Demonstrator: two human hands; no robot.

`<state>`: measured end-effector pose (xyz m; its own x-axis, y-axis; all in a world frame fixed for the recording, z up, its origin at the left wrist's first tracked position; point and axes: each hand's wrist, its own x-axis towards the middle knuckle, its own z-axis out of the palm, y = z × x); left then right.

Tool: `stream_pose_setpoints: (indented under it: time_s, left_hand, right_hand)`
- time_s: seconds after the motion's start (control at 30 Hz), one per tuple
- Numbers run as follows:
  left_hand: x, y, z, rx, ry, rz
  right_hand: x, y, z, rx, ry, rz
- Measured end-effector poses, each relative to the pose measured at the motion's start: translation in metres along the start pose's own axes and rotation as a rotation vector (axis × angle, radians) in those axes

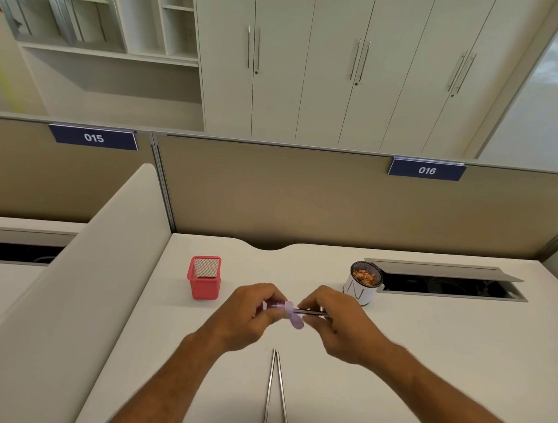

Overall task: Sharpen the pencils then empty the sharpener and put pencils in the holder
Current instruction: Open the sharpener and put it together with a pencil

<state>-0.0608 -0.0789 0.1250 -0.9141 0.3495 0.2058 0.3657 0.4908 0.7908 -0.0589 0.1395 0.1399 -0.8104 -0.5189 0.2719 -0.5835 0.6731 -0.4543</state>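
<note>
My left hand (pixel 250 315) grips a small lilac sharpener (pixel 288 311) above the middle of the white desk (pixel 425 345). My right hand (pixel 333 319) pinches a dark pencil (pixel 311 312) that lies level, its tip pushed into the sharpener. Two more dark pencils (pixel 274 390) lie on the desk below my hands, their far ends touching in a narrow V. A red mesh holder (pixel 204 278) stands upright at the left. A white cup (pixel 362 287) holding orange-brown shavings stands at the right.
An open cable hatch (pixel 450 284) with a raised lid is cut into the desk just right of the cup. A beige partition (pixel 304 196) closes the back, and a white side divider (pixel 86 267) slopes along the left edge.
</note>
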Motion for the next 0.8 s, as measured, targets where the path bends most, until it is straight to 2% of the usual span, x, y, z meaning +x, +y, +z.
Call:
stream_pose_setpoints:
  time_s: [0.1,0.2,0.3,0.4,0.5,0.57,0.63,0.7,0.8]
  left_hand:
    - [0.0,0.003,-0.003,-0.116,-0.047,-0.096]
    - [-0.001,0.005,0.001,-0.188,-0.086,-0.152]
    - [-0.003,0.002,0.008,-0.15,-0.055,-0.113]
    - [-0.004,-0.005,0.018,-0.061,0.061,-0.029]
    - [-0.004,-0.012,0.023,0.071,0.187,0.126]
    - [-0.001,-0.017,0.023,0.127,0.192,0.166]
    - [0.0,-0.014,0.019,0.098,0.148,0.129]
    - [0.001,-0.012,0.014,0.022,0.084,0.047]
    - [0.002,-0.006,0.006,-0.148,0.022,-0.07]
  right_hand:
    - [-0.003,0.009,0.002,-0.335,0.105,-0.324]
    - [-0.002,0.01,0.003,-0.45,0.143,-0.401]
    - [0.001,0.008,0.004,-0.377,0.108,-0.264]
    - [0.01,-0.002,0.0,-0.107,0.039,0.032]
    - [0.02,-0.012,-0.008,0.182,-0.079,0.29]
    - [0.021,-0.012,-0.011,0.338,-0.149,0.414]
    - [0.021,-0.01,-0.011,0.367,-0.19,0.461]
    - [0.019,-0.008,-0.009,0.253,-0.151,0.364]
    - [0.013,0.0,-0.005,-0.096,-0.007,-0.073]
